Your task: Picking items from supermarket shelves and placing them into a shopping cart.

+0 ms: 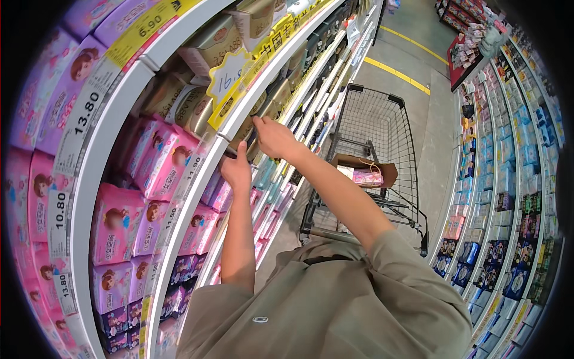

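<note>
Both my hands reach into a store shelf on the left. My left hand (237, 170) is at the shelf's front edge with its thumb raised, beside a gold package (243, 133) on the shelf below the yellow price strip. My right hand (274, 138) is just right of it, fingertips at the gold packages; its fingers are partly hidden, so a grip cannot be made out. Pink sanitary-pad packs (172, 166) and larger gold packs (186, 101) stand to the left. A yellow starburst price sign (228, 76) hangs above my hands.
A black wire shopping cart (376, 116) stands ahead to the right, holding an open cardboard box (389, 175) with pink packs. White shelf edges (179, 251) curve along the left. Another stocked shelf (489, 179) lines the aisle's right side. A red display stand (462, 58) is farther off.
</note>
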Demonstrator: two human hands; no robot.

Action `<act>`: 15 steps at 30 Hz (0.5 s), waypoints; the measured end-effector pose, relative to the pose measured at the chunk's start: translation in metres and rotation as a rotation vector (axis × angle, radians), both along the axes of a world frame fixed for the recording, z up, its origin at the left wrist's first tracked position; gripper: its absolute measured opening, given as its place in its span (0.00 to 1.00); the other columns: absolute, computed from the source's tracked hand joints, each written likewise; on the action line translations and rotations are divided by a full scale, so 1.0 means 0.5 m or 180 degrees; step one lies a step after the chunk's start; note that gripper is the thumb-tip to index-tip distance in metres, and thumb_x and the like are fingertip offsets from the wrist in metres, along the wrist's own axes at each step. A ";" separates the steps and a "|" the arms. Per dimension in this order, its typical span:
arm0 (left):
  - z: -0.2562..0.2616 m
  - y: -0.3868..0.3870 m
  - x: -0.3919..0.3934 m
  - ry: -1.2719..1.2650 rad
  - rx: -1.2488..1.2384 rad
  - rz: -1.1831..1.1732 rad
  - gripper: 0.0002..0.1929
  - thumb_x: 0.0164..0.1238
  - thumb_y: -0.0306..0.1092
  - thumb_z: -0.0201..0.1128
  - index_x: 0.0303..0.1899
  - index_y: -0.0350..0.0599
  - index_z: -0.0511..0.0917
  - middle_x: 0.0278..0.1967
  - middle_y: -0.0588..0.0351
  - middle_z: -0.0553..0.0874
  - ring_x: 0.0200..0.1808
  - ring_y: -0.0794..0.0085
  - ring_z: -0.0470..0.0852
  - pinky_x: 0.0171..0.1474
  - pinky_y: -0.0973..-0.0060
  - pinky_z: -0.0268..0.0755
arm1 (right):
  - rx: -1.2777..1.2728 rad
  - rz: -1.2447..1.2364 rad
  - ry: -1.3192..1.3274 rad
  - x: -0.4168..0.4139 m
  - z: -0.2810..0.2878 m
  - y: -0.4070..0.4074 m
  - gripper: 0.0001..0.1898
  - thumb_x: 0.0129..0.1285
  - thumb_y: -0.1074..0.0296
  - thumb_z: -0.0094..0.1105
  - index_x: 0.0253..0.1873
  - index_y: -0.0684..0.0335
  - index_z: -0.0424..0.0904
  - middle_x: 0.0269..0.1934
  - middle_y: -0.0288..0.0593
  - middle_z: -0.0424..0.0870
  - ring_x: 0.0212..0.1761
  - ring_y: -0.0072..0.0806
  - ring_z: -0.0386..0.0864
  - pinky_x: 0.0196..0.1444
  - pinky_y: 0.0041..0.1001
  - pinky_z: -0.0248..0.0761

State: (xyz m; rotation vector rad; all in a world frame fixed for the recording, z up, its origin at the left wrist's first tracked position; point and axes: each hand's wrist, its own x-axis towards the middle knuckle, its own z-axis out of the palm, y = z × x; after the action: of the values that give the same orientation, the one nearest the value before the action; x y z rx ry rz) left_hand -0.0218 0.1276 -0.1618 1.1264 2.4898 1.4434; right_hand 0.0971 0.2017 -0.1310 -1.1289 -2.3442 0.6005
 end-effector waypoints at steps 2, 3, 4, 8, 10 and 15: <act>0.008 -0.013 0.009 -0.0082 0.0175 -0.0191 0.29 0.56 0.50 0.68 0.44 0.26 0.77 0.40 0.34 0.83 0.44 0.46 0.80 0.52 0.62 0.68 | -0.0003 -0.0089 0.0103 -0.008 -0.008 0.004 0.22 0.57 0.73 0.49 0.57 0.68 0.64 0.44 0.57 0.75 0.45 0.51 0.76 0.47 0.42 0.71; 0.020 -0.023 0.013 -0.0166 0.0335 -0.0375 0.29 0.56 0.50 0.68 0.43 0.25 0.77 0.40 0.34 0.83 0.44 0.46 0.80 0.52 0.62 0.68 | -0.0022 -0.0171 0.0201 -0.011 -0.007 0.001 0.22 0.56 0.73 0.49 0.57 0.68 0.64 0.44 0.58 0.75 0.45 0.52 0.76 0.47 0.41 0.71; 0.005 -0.029 0.000 -0.0416 0.0151 -0.0560 0.33 0.55 0.48 0.68 0.53 0.26 0.70 0.51 0.29 0.76 0.53 0.40 0.73 0.57 0.58 0.63 | -0.0021 -0.0060 0.0249 -0.008 -0.007 -0.002 0.22 0.55 0.73 0.49 0.56 0.68 0.64 0.44 0.58 0.75 0.47 0.52 0.76 0.49 0.42 0.70; 0.004 -0.072 0.034 -0.0480 0.0439 -0.0715 0.37 0.53 0.43 0.71 0.58 0.29 0.63 0.50 0.35 0.74 0.52 0.48 0.72 0.57 0.58 0.63 | -0.0211 0.0037 0.0098 0.004 0.001 -0.021 0.18 0.55 0.72 0.52 0.52 0.68 0.67 0.45 0.58 0.77 0.50 0.51 0.76 0.51 0.41 0.70; -0.007 -0.097 0.039 -0.0793 0.0799 -0.0809 0.37 0.53 0.42 0.71 0.58 0.29 0.63 0.49 0.36 0.74 0.51 0.52 0.72 0.57 0.61 0.64 | -0.0255 0.0110 0.0097 0.002 0.009 -0.047 0.19 0.54 0.73 0.50 0.52 0.68 0.67 0.43 0.57 0.78 0.49 0.52 0.75 0.51 0.42 0.69; -0.006 -0.183 0.101 -0.2536 0.0883 -0.1331 0.29 0.64 0.33 0.63 0.62 0.39 0.58 0.56 0.48 0.70 0.52 0.68 0.74 0.52 0.74 0.70 | 0.0238 0.0116 0.0008 0.081 0.008 -0.112 0.14 0.53 0.74 0.50 0.45 0.67 0.75 0.39 0.53 0.80 0.45 0.47 0.74 0.52 0.37 0.67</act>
State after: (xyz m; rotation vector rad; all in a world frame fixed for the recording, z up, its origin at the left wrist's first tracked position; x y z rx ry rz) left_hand 0.0289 0.0360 -0.1648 0.7955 1.4630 1.6837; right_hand 0.1377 0.1455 -0.1272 -1.0536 -2.3692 0.5220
